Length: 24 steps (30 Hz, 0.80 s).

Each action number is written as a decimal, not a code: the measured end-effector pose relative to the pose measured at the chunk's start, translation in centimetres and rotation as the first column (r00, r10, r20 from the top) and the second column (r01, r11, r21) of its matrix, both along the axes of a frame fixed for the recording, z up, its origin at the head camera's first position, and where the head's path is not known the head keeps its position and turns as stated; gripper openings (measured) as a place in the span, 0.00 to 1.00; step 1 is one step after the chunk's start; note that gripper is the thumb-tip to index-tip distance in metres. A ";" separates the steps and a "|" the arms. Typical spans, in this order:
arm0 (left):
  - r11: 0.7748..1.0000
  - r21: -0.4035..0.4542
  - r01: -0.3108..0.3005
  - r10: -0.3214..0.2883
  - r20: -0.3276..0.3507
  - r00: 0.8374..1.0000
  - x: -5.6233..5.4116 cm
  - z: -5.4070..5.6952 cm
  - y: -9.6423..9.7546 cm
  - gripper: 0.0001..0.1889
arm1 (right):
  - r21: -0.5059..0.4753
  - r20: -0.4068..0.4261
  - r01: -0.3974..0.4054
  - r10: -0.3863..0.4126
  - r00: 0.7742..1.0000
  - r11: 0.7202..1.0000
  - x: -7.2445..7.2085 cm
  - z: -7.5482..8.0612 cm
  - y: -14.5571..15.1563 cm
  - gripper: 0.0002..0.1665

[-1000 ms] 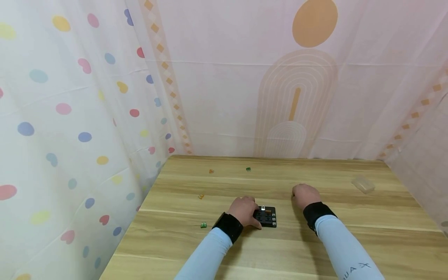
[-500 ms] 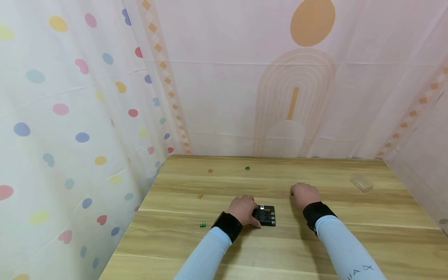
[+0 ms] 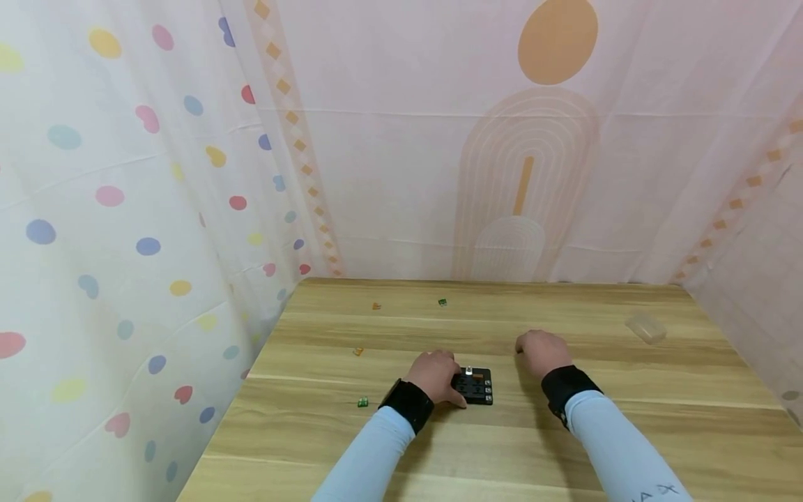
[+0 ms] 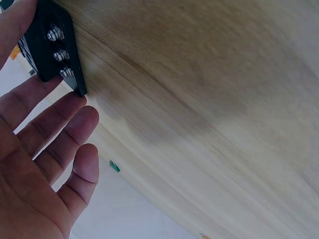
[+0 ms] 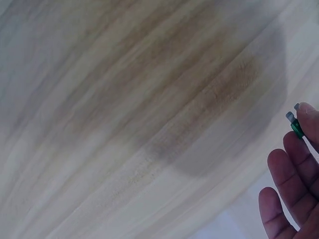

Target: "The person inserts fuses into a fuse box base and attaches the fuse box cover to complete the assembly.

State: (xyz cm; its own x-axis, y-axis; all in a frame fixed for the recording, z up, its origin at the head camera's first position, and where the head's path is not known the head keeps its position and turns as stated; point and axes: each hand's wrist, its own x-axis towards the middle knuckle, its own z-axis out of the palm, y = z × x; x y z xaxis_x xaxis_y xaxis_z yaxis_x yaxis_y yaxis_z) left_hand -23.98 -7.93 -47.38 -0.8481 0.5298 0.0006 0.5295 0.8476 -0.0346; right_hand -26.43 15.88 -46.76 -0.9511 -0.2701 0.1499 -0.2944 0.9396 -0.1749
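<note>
A black fuse block (image 3: 479,388) with metal screw terminals lies flat on the wooden table (image 3: 514,453). My left hand (image 3: 434,378) holds its left side, thumb at the near edge and fingers at the far edge. The left wrist view shows fingertips right against the edge of the block (image 4: 46,47) beside three terminal screws. To the right of the block, a short gap away, is my right hand (image 3: 544,353). Between thumb and forefinger it pinches a small green blade fuse (image 5: 297,129), its metal prongs pointing outward. The head view hides this fuse behind the hand.
Loose fuses lie around the left and back: a green one (image 3: 362,402), an orange one (image 3: 358,352), another orange one (image 3: 376,306) and a second green one (image 3: 442,302). At the right sits a clear plastic case (image 3: 646,328). Curtains (image 3: 389,174) border the table's back and left.
My right hand has shifted slightly left, toward the fuse block. The left hand keeps its hold on the block, and the head view has turned a little.
</note>
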 end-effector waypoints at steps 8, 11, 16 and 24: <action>1.000 0.003 0.006 -0.006 0.001 1.000 0.3 0.4 0.0 0.30 | -0.017 0.003 -0.007 0.007 1.000 1.000 0.2 -0.3 -0.3 0.04; 1.000 0.001 0.003 -0.003 0.002 1.000 0.3 0.5 0.0 0.30 | -0.030 0.013 -0.002 0.002 1.000 1.000 0.4 -0.3 -0.5 0.04; 1.000 -0.007 0.002 -0.002 0.014 1.000 0.4 0.8 0.1 0.30 | -0.055 0.025 0.012 -0.011 1.000 0.998 0.9 -0.3 -0.8 0.04; 1.000 -0.009 -0.002 0.002 0.035 0.999 0.3 0.9 0.0 0.31 | -0.065 -0.019 0.002 -0.003 1.000 0.998 1.4 -0.3 -1.1 0.04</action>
State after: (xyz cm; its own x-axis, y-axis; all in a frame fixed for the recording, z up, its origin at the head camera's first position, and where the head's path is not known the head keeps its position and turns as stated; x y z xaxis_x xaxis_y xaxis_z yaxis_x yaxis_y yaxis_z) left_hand -23.64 -7.90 -46.44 -0.8485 0.5281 -0.0340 0.5289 0.8483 -0.0236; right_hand -25.04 14.78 -47.03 -0.9486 -0.2567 0.1850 -0.2958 0.9271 -0.2303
